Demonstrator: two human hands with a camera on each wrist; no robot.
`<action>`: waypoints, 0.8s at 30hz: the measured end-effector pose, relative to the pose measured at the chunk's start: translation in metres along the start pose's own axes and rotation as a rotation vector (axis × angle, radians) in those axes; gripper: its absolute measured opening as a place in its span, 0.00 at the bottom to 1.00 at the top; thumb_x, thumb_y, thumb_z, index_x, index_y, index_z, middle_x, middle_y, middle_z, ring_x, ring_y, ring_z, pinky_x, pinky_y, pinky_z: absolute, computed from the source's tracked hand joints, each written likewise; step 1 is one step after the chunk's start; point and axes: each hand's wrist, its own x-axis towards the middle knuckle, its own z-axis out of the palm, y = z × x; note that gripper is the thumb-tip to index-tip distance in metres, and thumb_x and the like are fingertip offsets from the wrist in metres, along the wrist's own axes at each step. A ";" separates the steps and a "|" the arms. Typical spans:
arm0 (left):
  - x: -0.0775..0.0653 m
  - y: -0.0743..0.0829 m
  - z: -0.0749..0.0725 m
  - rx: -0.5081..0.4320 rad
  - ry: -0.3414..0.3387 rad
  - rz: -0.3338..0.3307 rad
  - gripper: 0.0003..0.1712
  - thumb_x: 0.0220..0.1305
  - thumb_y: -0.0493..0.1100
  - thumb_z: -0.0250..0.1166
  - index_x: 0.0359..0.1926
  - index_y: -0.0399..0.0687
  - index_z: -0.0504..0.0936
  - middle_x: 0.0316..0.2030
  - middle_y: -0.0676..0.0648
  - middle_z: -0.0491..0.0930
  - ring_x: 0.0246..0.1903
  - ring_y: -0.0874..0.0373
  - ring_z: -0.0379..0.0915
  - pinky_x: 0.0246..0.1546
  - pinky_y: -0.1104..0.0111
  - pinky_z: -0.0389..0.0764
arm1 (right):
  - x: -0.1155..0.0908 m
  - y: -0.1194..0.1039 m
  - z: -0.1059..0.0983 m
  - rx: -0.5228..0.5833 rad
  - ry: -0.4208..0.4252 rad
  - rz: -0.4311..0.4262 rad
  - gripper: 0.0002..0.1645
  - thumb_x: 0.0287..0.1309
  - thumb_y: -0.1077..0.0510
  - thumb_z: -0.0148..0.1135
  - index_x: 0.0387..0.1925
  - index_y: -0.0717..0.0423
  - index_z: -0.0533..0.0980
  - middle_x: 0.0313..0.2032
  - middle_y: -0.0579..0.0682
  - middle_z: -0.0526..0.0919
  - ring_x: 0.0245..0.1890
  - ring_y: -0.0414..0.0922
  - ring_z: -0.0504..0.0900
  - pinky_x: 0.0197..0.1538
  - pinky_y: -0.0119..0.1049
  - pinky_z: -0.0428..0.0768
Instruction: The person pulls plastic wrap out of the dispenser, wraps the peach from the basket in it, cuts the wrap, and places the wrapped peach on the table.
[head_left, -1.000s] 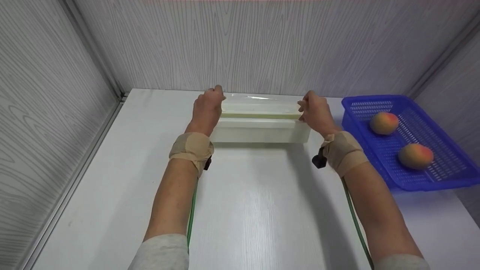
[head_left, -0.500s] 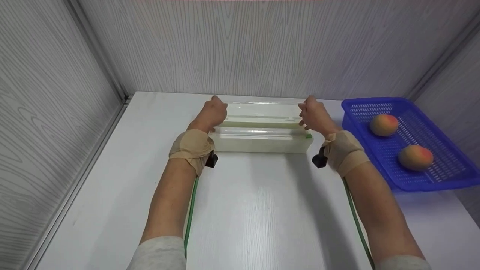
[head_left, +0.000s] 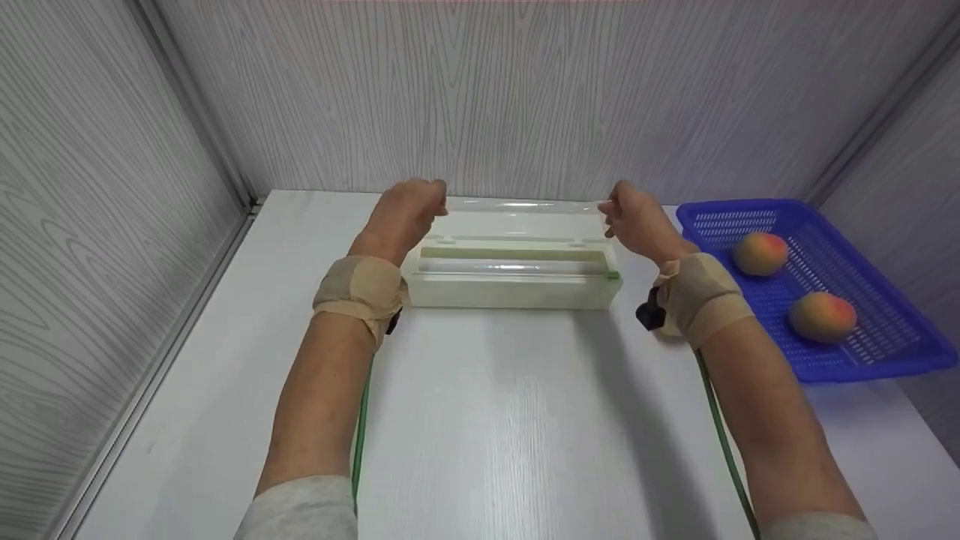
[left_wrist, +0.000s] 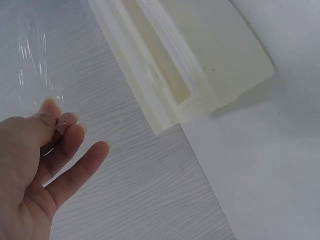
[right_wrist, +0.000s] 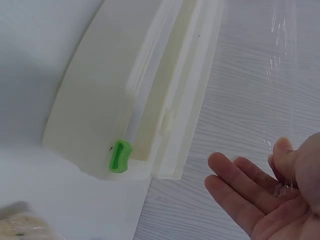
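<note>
A cream cling film dispenser [head_left: 517, 294] lies lengthwise at the back of the table, with the film roll [head_left: 510, 267] showing in its long slot. A green slide cutter [right_wrist: 120, 156] sits at its right end. Clear cling film [head_left: 517, 207] stretches between the two hands behind and above the dispenser. My left hand [head_left: 409, 214] pinches the film's left corner between thumb and index finger, the other fingers loosely bent. At the opposite corner, my right hand [head_left: 637, 221] pinches the film under its thumb, with its other fingers extended.
To the right stands a blue plastic basket [head_left: 885, 300] holding two peach-like fruits [head_left: 760, 253]. A pale beige thing with a glossy surface [right_wrist: 25, 225] lies under the right wrist. The grey wood-grain wall [head_left: 525, 97] rises right behind the table.
The dispenser has come down and toward me, and its slot and roll now show more. Both hands have kept their pinch on the film; the left one has shifted slightly left and away.
</note>
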 end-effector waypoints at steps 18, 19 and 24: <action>0.014 0.004 -0.016 0.022 0.074 -0.118 0.08 0.65 0.36 0.64 0.42 0.38 0.85 0.41 0.39 0.87 0.42 0.43 0.85 0.43 0.55 0.85 | -0.001 -0.015 -0.016 -0.101 0.085 -0.107 0.08 0.70 0.70 0.47 0.48 0.70 0.66 0.48 0.68 0.78 0.50 0.59 0.80 0.57 0.53 0.80; 0.014 0.004 -0.017 0.020 0.078 -0.123 0.08 0.65 0.37 0.64 0.42 0.38 0.84 0.41 0.39 0.87 0.42 0.43 0.84 0.43 0.55 0.84 | -0.001 -0.015 -0.018 -0.107 0.091 -0.110 0.08 0.70 0.70 0.47 0.48 0.70 0.66 0.48 0.68 0.78 0.50 0.60 0.80 0.57 0.54 0.80; 0.019 0.008 -0.025 0.028 0.092 -0.131 0.07 0.65 0.36 0.63 0.41 0.37 0.84 0.41 0.39 0.87 0.42 0.42 0.84 0.43 0.55 0.84 | -0.003 -0.020 -0.025 -0.156 0.116 -0.129 0.09 0.73 0.66 0.46 0.50 0.69 0.66 0.47 0.68 0.78 0.49 0.59 0.80 0.55 0.54 0.80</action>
